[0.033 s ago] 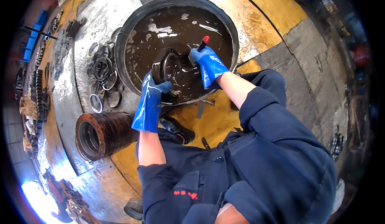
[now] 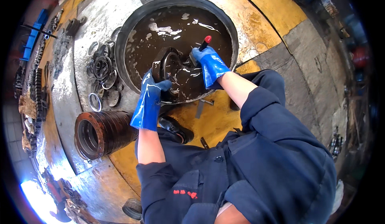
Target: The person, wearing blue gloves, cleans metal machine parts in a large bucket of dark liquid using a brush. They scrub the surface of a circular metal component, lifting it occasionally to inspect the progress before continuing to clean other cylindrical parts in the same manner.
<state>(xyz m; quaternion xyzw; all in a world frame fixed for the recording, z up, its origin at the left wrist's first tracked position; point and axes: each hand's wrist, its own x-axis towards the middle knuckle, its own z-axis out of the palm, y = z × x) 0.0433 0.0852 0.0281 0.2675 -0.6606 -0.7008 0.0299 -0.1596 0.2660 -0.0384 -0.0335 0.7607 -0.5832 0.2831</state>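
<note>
Down in the round tub (image 2: 120, 49), that wet metal ring (image 2: 161, 64) is probably heavy and slick, so rim's best; left grip (image 2: 152, 87) is clamped there, right grip (image 2: 205, 58) round a red-tipped handle (image 2: 206, 42).

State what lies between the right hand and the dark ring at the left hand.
In the head view: the lower end of the red-tipped tool, then dark liquid up to the ring.

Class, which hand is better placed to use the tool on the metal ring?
Probably the right hand: it grips the red-tipped tool near the metal ring, which the left hand holds.
</note>
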